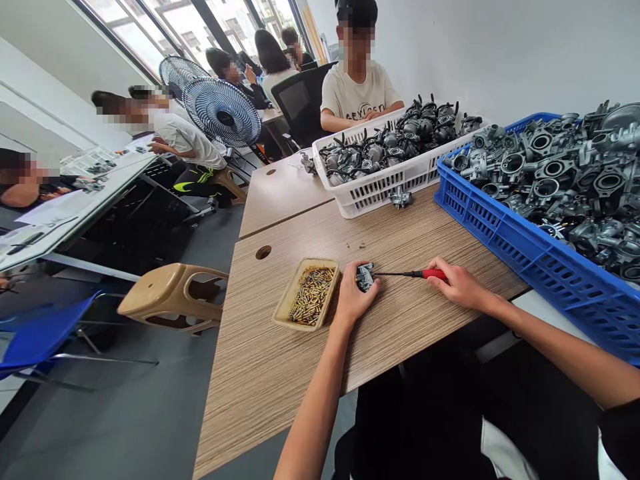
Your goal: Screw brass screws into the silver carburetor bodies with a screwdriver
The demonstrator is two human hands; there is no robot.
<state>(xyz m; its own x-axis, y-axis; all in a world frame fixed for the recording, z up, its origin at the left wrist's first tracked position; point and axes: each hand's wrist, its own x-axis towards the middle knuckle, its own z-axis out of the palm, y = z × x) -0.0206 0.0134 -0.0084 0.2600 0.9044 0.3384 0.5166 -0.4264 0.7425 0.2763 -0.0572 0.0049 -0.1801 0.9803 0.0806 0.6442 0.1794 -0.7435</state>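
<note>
My left hand (354, 297) is closed around a small grey metal carburetor part (365, 275), holding it down on the wooden table (280, 373). My right hand (457, 285) grips the red handle of a screwdriver (431, 273). Its thin dark shaft runs left, with the tip at the part. A shallow tan tray (287, 301) of several small brass screws lies just left of my left hand.
A blue crate (505, 237) heaped with grey metal castings stands at the right. A white basket (380, 190) of assembled parts sits behind, with a loose part (401, 197) before it. A person sits across the table. A tan stool (173, 293) and fans stand at the left.
</note>
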